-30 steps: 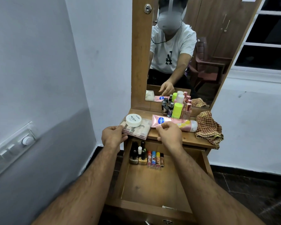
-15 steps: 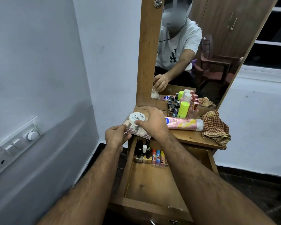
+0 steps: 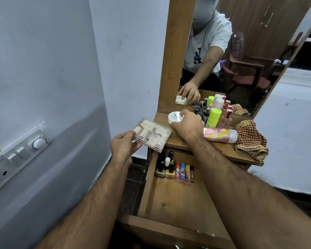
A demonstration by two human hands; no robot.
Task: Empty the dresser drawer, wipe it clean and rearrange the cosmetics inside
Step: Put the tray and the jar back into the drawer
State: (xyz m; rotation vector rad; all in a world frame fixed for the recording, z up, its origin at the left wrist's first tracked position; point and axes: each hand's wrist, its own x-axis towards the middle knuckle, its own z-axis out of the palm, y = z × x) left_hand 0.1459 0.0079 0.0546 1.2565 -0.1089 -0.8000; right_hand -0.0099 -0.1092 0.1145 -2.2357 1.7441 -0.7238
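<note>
**Desk:** What does the frame show?

**Photographer:** A person at a wooden dresser, drawer [image 3: 178, 200] pulled open. The left hand [image 3: 123, 147] is closed on the near edge of a clear plastic makeup case [image 3: 152, 134], holding it in the air just off the left side of the tabletop [image 3: 180, 141]. The right hand [image 3: 186, 125] is clamped over a round white cream jar [image 3: 174, 117] at the tabletop's back left corner.

**Desk:** And the cosmetics?

**Photographer:** Split between 2 places. A few nail polish bottles [image 3: 164, 166] and 4 lip balm sticks [image 3: 185, 172] line the far end of the drawer; the rest of its floor is bare wood. On the tabletop stand a lime-green bottle [image 3: 213, 119], pink perfume bottles [image 3: 225, 119] and small dark bottles by the mirror [image 3: 241, 51], with a pink tube [image 3: 221, 134] lying in front and a checked cloth [image 3: 250, 139] bunched at the right edge.

**Desk:** Stage of the job?

**Photographer:** Rearranging, I judge, with the case probably headed for the drawer.

**Desk:** Risks?

**Photographer:** The case is pinched by 1 edge only and tilted, so it could slip to the floor or spill if its lid gives. The right forearm crosses just beside the crowded upright bottles; a careless sweep could topple them. Set down hurriedly, the case could knock over the row in the drawer.
</note>
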